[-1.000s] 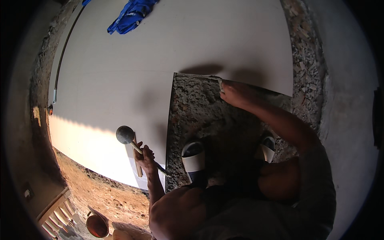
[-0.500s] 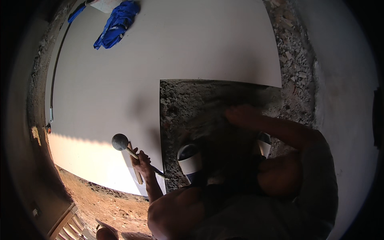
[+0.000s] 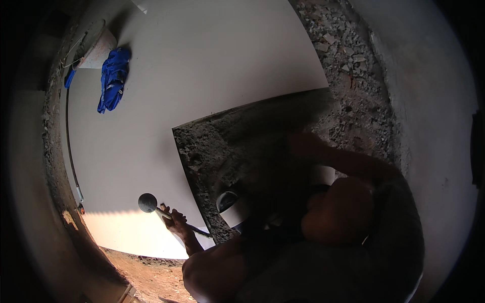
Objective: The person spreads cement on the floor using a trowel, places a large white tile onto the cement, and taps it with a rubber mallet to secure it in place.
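Observation:
My left hand [image 3: 177, 223] is closed around the handle of a mallet [image 3: 147, 202] with a round dark head. Both are over the pale floor tiles [image 3: 237, 55], near their lower left corner. A short narrow strip shows partly beside the hand, mostly hidden by it. My right hand [image 3: 306, 143] reaches low over a dark rough bed of soil or mortar [image 3: 202, 151]. Deep shadow and blur hide its fingers and anything in them. Between the hands, my feet in pale-strapped sandals [image 3: 233, 208] stand on the bed.
A bucket [image 3: 98, 50] and a crumpled blue cloth or bag [image 3: 114, 81] lie at the far left. A long thin pole [image 3: 69, 136] runs along the left edge. Rubble [image 3: 353, 60] lines the wall [image 3: 429, 126] on the right. Brown earth [image 3: 156, 278] borders the tiles below.
The view has turned, so the tiles, blue bundle and bucket sit further left and lower. My left hand still grips the mallet. My right hand stays over the dark bed.

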Available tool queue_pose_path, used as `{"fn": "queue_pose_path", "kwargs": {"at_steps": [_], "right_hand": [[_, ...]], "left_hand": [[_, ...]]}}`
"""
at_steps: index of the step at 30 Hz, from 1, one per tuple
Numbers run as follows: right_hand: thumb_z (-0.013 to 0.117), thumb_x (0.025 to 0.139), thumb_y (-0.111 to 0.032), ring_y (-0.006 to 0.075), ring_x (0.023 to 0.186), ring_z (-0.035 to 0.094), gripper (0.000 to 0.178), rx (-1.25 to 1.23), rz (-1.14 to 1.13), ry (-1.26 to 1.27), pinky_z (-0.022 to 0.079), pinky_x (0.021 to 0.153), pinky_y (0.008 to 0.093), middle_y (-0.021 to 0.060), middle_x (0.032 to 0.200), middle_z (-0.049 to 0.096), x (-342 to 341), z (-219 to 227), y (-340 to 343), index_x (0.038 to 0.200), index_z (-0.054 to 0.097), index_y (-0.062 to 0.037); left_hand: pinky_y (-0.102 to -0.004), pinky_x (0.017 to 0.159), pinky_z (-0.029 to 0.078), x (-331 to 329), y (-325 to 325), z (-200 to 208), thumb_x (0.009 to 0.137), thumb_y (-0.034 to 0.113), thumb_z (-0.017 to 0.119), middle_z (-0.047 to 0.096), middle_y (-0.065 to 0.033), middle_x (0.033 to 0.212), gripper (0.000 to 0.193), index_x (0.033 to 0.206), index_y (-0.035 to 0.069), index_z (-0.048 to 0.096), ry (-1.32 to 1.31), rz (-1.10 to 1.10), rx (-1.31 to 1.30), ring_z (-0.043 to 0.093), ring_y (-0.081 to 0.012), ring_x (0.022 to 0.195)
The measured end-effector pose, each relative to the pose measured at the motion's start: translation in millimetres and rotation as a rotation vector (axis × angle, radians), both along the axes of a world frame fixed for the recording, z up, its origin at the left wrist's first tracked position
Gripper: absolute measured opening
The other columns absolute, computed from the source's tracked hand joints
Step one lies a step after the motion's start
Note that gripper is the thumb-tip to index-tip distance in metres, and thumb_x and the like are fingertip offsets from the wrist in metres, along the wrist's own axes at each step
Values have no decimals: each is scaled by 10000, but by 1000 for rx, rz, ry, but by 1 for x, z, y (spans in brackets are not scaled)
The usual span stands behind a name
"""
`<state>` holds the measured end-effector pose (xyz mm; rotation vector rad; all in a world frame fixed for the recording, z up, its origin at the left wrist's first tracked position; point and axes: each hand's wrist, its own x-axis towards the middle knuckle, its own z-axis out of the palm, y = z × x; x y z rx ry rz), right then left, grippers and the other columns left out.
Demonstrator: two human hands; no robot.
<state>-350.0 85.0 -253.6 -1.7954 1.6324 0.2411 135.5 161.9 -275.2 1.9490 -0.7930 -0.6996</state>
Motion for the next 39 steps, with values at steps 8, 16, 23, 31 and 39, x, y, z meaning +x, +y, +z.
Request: {"fn": "queue_pose_path", "kwargs": {"at_steps": [8,16,23,31,39], "right_hand": [[617,777,-243,344,779,684,235,-200,69,51,541,644,480,166,883,688,-100,7,-52,853,671,-28],[566,859,-278,329,844,681,241,-135,44,22,556,732,466,134,927,688,-119,-30,47,964,668,-87],[557,853,-325,308,855,680,269,-259,4,126,542,712,463,112,897,678,-157,-22,23,1005,640,-120],[603,806,-303,332,846,676,276,-192,46,169,534,693,476,125,877,678,-223,-14,-48,1005,622,-113],[563,863,-281,334,854,681,301,0,-63,95,539,720,480,137,891,682,-182,-34,80,1078,577,-71]], "left_hand": [[-225,495,368,-14,-20,33,911,152,559,465,16,659,308,1203,54,533,-19,30,36,416,-65,548],[-223,523,364,-54,-40,66,916,156,591,445,40,649,260,1173,119,577,-7,24,-4,417,-62,568],[-224,504,357,-74,-48,71,931,156,568,444,36,652,241,1167,109,578,-68,-36,75,409,-63,566],[-229,529,376,-82,-35,84,935,180,566,450,31,675,281,1207,109,566,-280,-39,131,426,-71,583],[-238,537,382,-87,-32,80,932,186,560,471,18,711,307,1226,100,554,-208,-57,153,450,-76,608]]}}
